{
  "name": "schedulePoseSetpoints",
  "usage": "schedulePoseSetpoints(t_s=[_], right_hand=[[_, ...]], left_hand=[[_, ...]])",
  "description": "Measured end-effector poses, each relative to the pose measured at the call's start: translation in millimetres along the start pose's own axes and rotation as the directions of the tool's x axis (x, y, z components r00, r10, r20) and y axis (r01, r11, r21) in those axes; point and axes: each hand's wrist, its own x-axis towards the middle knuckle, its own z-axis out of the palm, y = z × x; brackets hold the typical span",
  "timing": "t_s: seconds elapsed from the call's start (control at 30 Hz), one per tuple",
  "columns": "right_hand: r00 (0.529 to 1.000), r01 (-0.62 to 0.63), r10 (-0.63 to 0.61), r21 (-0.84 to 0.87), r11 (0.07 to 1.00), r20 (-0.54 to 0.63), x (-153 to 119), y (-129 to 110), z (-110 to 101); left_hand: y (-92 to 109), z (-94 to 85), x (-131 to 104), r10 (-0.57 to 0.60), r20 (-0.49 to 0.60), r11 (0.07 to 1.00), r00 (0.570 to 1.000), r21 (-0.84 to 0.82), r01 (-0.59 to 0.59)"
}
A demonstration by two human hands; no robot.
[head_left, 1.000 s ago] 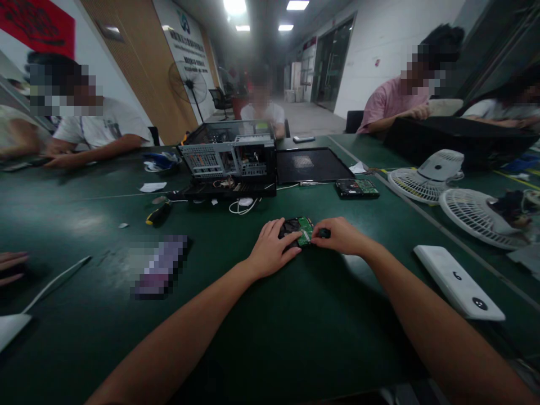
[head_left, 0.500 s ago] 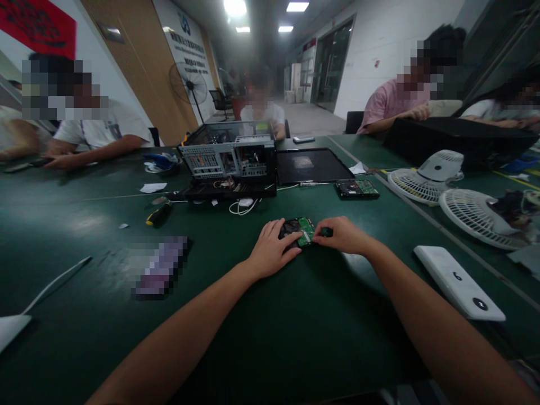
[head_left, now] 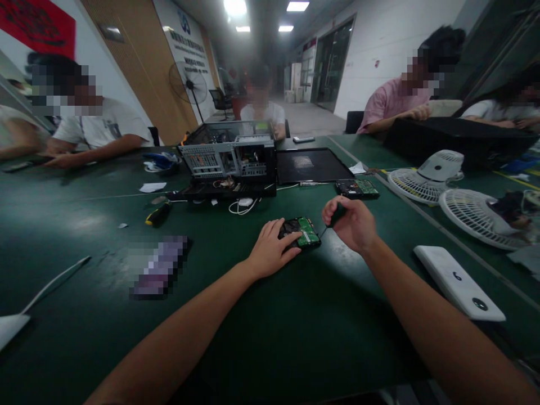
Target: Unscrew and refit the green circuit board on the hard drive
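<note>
A hard drive (head_left: 309, 233) lies on the green table, its green circuit board facing up. My left hand (head_left: 272, 247) holds it from the left, fingers spread over its dark part and thumb along the near edge. My right hand (head_left: 352, 223) is closed round the dark handle of a screwdriver (head_left: 338, 215). Its thin shaft slants down to the drive's right edge; whether the tip touches is too small to tell. Behind my right hand lies a second hard drive (head_left: 365, 188) with its board showing.
An opened computer case (head_left: 230, 160) stands ahead, beside a black side panel (head_left: 312, 165). To the left are a yellow-black screwdriver (head_left: 158, 214) and a blurred purple phone-shaped thing (head_left: 162, 265). A white power bank (head_left: 458, 281) and white fan parts (head_left: 426, 180) lie right. Several people sit around.
My right hand has lifted and turned up, showing more of the screwdriver and its shaft. The drive's right end is now uncovered. My left hand stays in place.
</note>
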Motion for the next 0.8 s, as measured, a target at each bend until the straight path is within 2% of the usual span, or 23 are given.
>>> schedulePoseSetpoints(t_s=[0.1, 0.27, 0.43, 0.6, 0.8], right_hand=[[0.999, 0.029, -0.03, 0.037, 0.999, 0.02, -2.7, 1.5, 8.0], [1.0, 0.023, -0.022, -0.05, 0.998, 0.014, -3.6, 2.4, 8.8], [0.999, 0.019, -0.018, -0.022, 1.0, 0.048, -4.1, 5.7, 11.8], [0.999, 0.007, -0.004, -0.086, 0.996, 0.04, -4.1, 6.2, 11.7], [0.999, 0.005, -0.005, -0.012, 1.0, 0.037, -3.0, 6.6, 9.5]], left_hand=[[0.0, 0.0, -0.2, 0.005, -0.004, 1.0, 1.0, 0.003, -0.005], [-0.1, 0.0, -0.3, 0.004, -0.001, 1.0, 1.0, 0.004, -0.004], [0.0, 0.5, 0.2, 0.008, -0.007, 1.0, 1.0, 0.013, -0.008], [0.5, 0.4, 0.2, -0.002, -0.004, 1.0, 1.0, 0.003, 0.002], [0.9, -1.2, -0.1, 0.005, 0.001, 1.0, 1.0, 0.001, -0.005]])
